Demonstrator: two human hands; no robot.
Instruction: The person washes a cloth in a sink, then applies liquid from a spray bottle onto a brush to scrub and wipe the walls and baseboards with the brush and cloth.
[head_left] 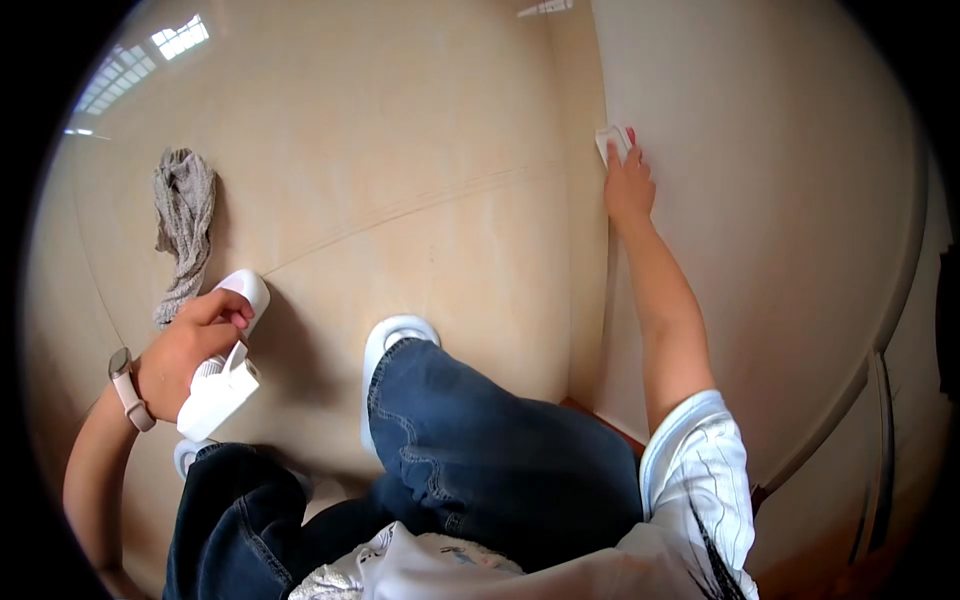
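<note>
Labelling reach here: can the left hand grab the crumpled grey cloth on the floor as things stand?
Probably not: the left hand has its grip around a white plastic spray bottle. The path looks free, though; the crumpled grey cloth lies close by, its near end right beside the hand.

That white trigger-topped spray bottle (pixel 216 406) looks like smooth plastic, kinda shiny. The long, crumpled grey cloth (pixel 186 205) is rough, nubbly and totally matt. Flat beige floor (pixel 400 130)'s properly glossy; dark-blue wide-leg jeans (pixel 500 440) look like matt denim.
</note>
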